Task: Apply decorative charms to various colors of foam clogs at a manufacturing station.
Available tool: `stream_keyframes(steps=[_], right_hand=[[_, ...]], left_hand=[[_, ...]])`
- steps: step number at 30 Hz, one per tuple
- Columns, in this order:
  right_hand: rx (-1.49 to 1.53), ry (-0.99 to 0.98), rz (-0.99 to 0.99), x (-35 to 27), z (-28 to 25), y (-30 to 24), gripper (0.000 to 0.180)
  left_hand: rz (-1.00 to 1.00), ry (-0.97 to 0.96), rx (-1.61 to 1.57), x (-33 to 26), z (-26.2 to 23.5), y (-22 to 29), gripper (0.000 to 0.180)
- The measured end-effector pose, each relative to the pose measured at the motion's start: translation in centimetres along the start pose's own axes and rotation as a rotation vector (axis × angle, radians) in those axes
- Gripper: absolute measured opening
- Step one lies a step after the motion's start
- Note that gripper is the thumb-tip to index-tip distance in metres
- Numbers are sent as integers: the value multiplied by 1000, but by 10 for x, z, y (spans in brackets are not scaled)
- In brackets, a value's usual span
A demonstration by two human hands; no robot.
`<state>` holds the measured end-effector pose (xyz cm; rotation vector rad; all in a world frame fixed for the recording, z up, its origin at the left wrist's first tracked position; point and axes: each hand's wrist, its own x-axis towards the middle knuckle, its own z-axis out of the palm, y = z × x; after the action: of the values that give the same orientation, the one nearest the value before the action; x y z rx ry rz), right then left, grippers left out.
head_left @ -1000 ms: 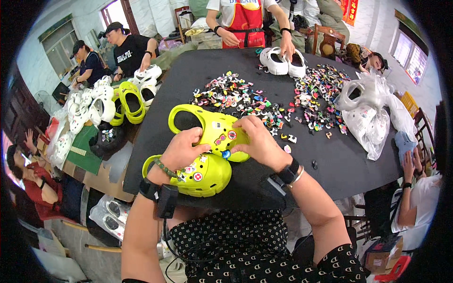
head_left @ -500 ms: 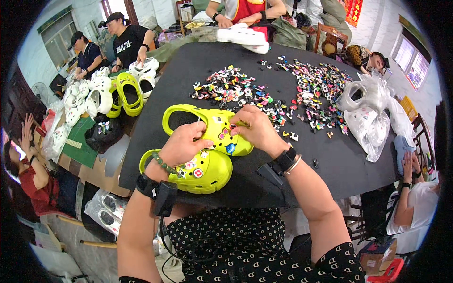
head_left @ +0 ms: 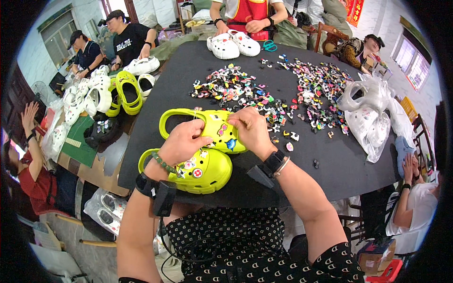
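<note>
Across the far edge of the black table [head_left: 330, 160], a co-worker's pair of white clogs [head_left: 233, 45] has been set down since a moment ago, while the wearer's hands hardly shifted. Near the front edge lie two lime-green clogs. The upper clog [head_left: 207, 129] is pinned by the left hand [head_left: 181, 141], fingers curled over its top. The right hand [head_left: 252, 129] pinches together at its holed upper, seemingly on a small charm [head_left: 230, 144]. The lower clog [head_left: 200, 172] lies untouched. Foam like this looks light, springy and grippy; best held by the thick sides.
</note>
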<state>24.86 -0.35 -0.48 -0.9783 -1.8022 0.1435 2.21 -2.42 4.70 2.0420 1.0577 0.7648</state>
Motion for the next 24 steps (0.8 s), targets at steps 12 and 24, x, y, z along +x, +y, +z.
stream_keyframes(steps=[12, 24], right_hand=[[65, -3, 426, 8, 14, -8, 11], [501, 9, 669, -5, -38, 41, 11]], left_hand=[[-2, 72, 54, 5, 1, -16, 26], [104, 118, 112, 10, 6, -41, 28]])
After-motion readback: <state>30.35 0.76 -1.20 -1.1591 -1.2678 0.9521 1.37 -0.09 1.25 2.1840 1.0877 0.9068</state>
